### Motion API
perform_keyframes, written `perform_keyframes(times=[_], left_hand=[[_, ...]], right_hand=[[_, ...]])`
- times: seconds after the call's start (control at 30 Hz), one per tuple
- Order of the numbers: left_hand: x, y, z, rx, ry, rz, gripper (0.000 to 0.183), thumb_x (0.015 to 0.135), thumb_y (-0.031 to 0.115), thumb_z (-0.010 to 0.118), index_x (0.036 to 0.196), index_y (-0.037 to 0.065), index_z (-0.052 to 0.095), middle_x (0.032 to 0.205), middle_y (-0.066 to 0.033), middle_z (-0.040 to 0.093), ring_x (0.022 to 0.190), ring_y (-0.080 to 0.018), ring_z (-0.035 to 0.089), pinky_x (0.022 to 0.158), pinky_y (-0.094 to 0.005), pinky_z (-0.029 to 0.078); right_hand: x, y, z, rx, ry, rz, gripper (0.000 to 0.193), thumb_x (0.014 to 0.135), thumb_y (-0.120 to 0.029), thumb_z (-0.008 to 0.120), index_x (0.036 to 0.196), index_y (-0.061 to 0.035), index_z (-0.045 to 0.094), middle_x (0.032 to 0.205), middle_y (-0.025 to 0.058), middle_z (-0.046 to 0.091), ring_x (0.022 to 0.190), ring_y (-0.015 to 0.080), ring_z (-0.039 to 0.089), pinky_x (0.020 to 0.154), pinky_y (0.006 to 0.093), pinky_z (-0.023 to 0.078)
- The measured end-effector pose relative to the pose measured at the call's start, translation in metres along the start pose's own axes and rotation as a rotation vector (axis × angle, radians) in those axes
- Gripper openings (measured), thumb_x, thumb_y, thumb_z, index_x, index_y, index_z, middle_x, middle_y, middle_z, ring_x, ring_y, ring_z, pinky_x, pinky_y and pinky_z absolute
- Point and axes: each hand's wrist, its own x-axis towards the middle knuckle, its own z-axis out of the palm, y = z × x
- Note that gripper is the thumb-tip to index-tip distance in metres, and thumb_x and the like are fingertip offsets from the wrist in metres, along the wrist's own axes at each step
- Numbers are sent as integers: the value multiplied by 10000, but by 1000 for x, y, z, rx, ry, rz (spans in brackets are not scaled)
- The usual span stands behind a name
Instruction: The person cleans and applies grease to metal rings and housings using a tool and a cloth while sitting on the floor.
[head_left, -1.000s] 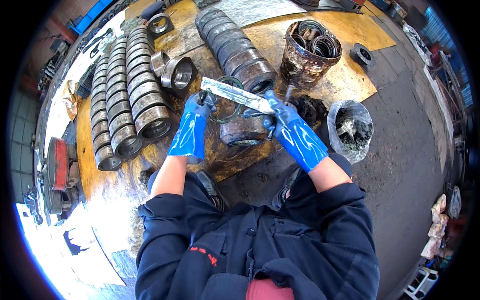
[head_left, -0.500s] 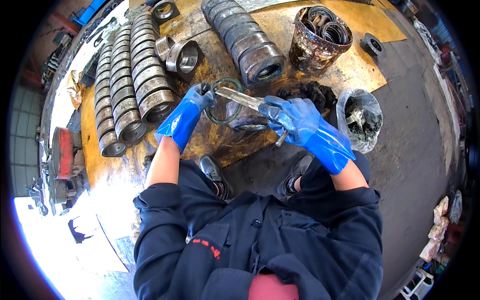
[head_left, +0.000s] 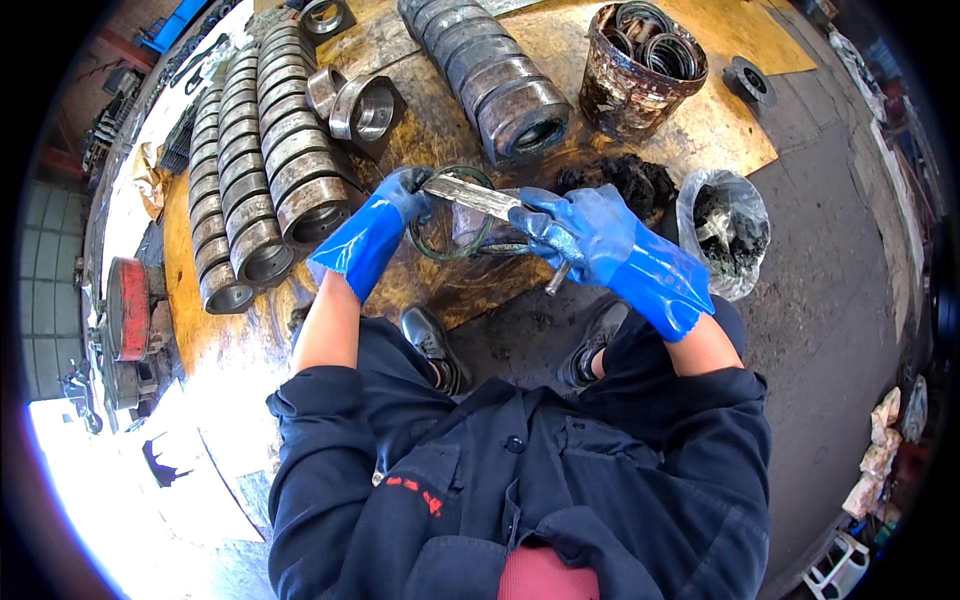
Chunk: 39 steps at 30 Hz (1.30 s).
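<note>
Both my hands wear blue rubber gloves and work close together above the board. My left hand (head_left: 404, 196) pinches a thin dark green ring (head_left: 437, 256) by its upper left side. In my right hand (head_left: 590, 237) is a worn, flat grey blade-like tool (head_left: 472, 196); its exact kind is unclear. The blade points left and crosses the top of the ring near my left fingers. A rod-like end of the tool sticks out below my right fist. Behind the ring lies a dark cylindrical piece, partly hidden.
Several rows of ridged metal sleeves (head_left: 300, 160) lie at left, beside loose metal collars (head_left: 365, 108). A thicker dark row (head_left: 490, 75) lies ahead. A grimy bucket (head_left: 640, 90) holds rings. Black sludge (head_left: 625, 185) and a plastic bag (head_left: 735, 275) with dark waste sit at right.
My right hand has shifted slightly left, and the blade has moved left and tilted along the ring's upper edge. The ring has turned a little in my left hand and hangs slightly lower.
</note>
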Motion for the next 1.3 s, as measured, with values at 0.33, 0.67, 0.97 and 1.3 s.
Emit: perform_keyframes(times=[0.33,0.67,0.97,1.3], left_hand=[[-4,5,-2,204,-27,-141,100,812,-25,577,872,29,635,635,-13,552,525,-106,481,469,-292,395],[-17,33,5,-281,230,-170,99,925,128,585,918,37,625,812,-80,703,466,-61,418,421,-237,366],[-16,57,-3,-627,267,-130,90,888,104,582,952,47,609,967,-201,697,398,-82,356,360,-235,311],[-17,78,-4,-760,190,-31,127,882,98,601,991,33,610,993,-245,684,383,-74,330,360,-240,271]], right_hand=[[14,25,13,-136,218,-296,587,711,-196,676,1280,-159,536,830,76,669,745,292,651,606,415,505],[24,61,36,408,468,-65,261,840,-176,640,1095,-137,683,939,97,695,848,252,659,753,351,527],[26,73,24,792,324,127,304,929,-305,632,1137,-87,674,889,47,653,739,130,603,682,285,488],[26,97,22,1174,200,350,240,939,-271,586,1067,-86,671,896,77,676,613,110,569,548,248,429]])
